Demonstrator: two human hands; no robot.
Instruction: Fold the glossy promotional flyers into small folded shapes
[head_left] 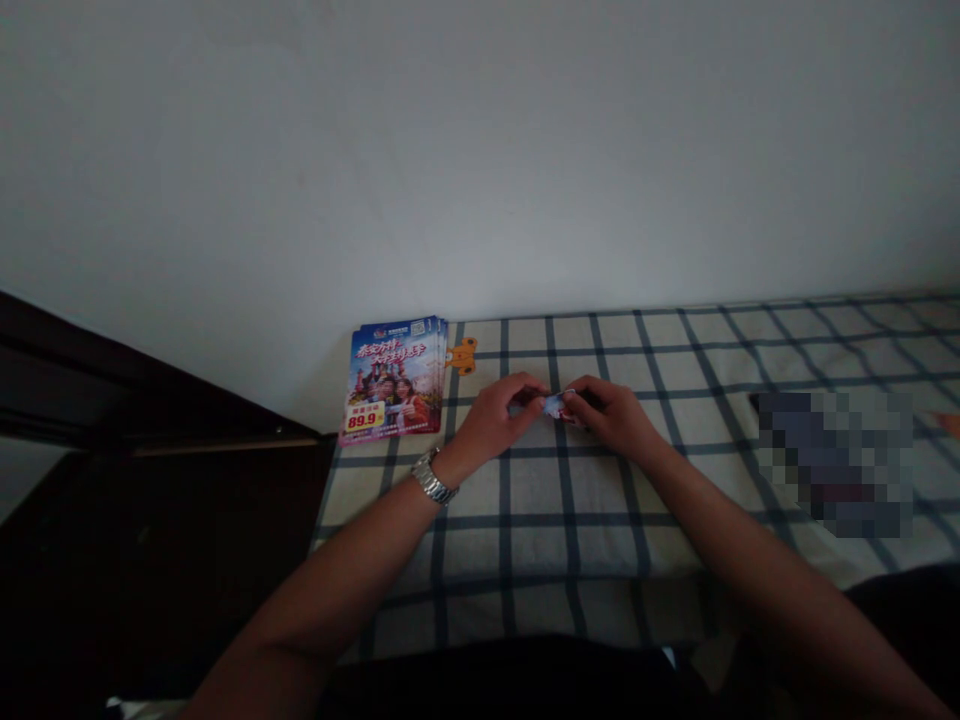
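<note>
A bed (570, 500) with a checked sheet stands against the far wall. Flyers (393, 380) are stacked at its far left corner, with an orange cutout (463, 355) just to their right. A dark blurred thing (832, 460) lies at right. Mid-sheet, the left hand (499, 415) and right hand (615, 415) pinch a paper (556, 404).

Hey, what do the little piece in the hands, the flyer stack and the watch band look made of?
The small folded piece, pinched by the left hand and right hand: probably thin printed paper, since it holds creases. The flyer stack: coated-looking paper with bright colour print. The watch band: silvery metal links that reflect light.
</note>
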